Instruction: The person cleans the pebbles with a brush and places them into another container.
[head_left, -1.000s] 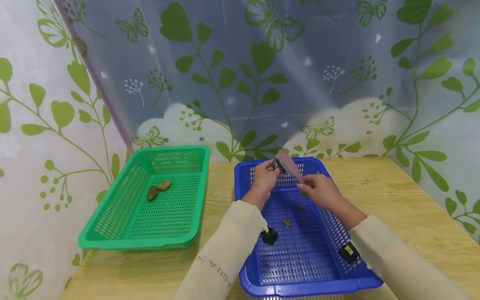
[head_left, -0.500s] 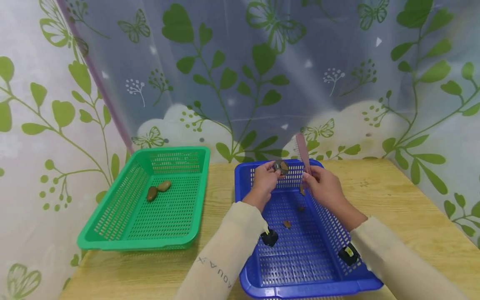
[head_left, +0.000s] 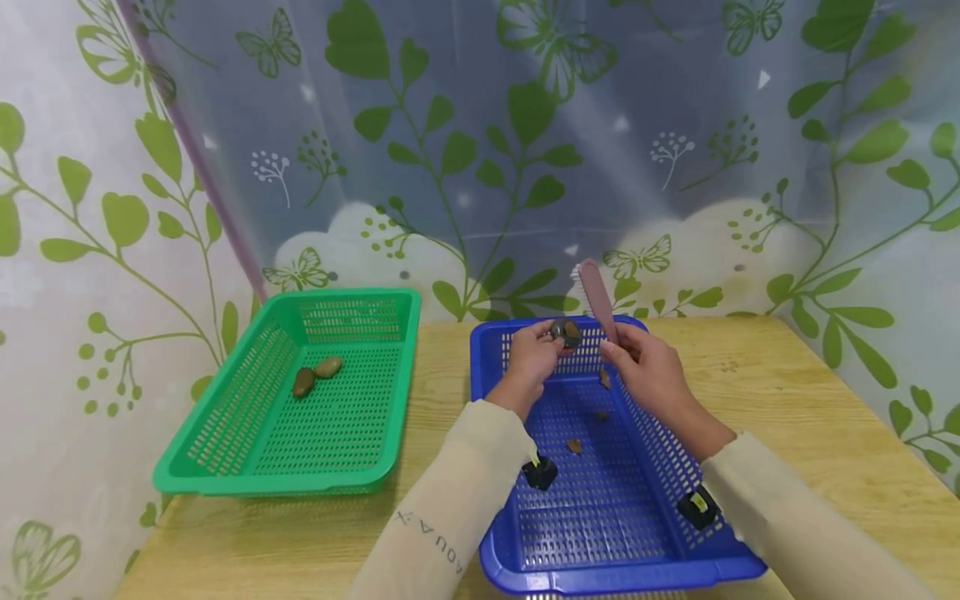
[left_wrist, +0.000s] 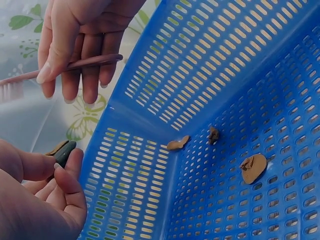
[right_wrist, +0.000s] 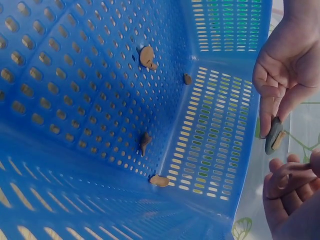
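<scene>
Brushwork: Person appears mid-clean on a dark stone (head_left: pixel 567 335), pinched up by the far end of a blue basket (head_left: pixel 622 578); a brown patch (right_wrist: pixel 279 140), poss. dried mud or clay, clings to 1 face.
Bristles next: Brush & stone hang apart; next move likely calls for swinging bristles L onto patch, w/ stone held firm & that face turned twd brush. Risk: a loose pinch cd let stone slip.
Left hand (head_left: pixel 529 358): Thumb & fingers clamped on stone, forearm reaching fwd over basket.
Right hand (head_left: pixel 649 371): Thumb & fingers clamped on handle of a pink brush (head_left: pixel 597 298), forearm angled in fr. R; brush head up, tilted L, bristles facing stone side.
Brown bits (left_wrist: pixel 254 169): Scattered on blue basket's floor & nr its far end; R wrist view shows 4.
Green basket (head_left: pixel 285 483): On wooden table (head_left: pixel 765 375), L of blue one, set apart; 2 brownish stones (head_left: pixel 303 382) lie close tog. on its floor, no hand nr.
</scene>
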